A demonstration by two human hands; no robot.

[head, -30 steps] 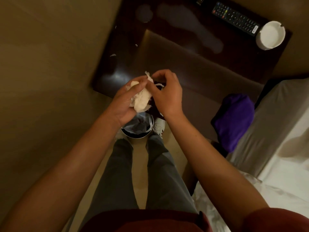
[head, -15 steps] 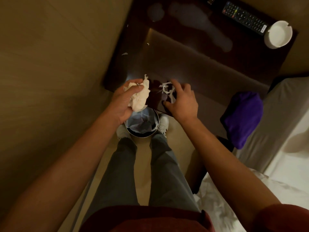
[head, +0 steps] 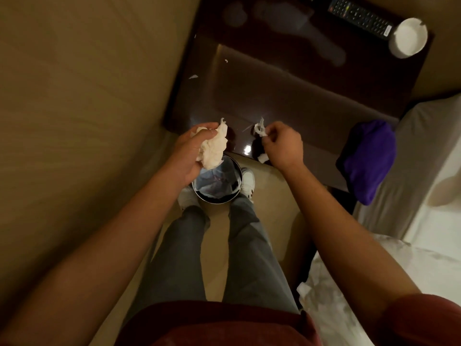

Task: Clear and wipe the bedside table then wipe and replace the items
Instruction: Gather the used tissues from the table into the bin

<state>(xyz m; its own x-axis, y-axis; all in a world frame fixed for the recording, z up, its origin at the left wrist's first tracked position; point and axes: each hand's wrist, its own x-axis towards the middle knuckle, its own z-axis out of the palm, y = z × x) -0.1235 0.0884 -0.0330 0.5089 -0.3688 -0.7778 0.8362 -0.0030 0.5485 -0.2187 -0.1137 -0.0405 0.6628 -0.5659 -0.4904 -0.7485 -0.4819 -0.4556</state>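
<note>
The dark glossy bedside table (head: 287, 91) fills the upper middle, with damp wipe streaks near its far edge. My left hand (head: 189, 153) grips a crumpled white tissue wad (head: 213, 148) over the table's near left corner and above the bin. My right hand (head: 282, 146) pinches a small torn tissue scrap (head: 259, 128) at the near edge; another white bit (head: 262, 158) shows under that hand. Two tiny scraps (head: 193, 76) lie at the table's left side. A black remote (head: 359, 17) and a white ashtray (head: 409, 37) rest at the far right corner.
A round metal bin (head: 217, 183) lined with a bag stands on the floor between my feet and the table. A purple cloth (head: 369, 158) lies on the grey bed edge at right. White bedding (head: 361, 295) is at lower right. A beige wall runs along the left.
My hands have parted: the left keeps the wad over the bin, while the right moved right along the table's near edge and picked up a torn scrap.
</note>
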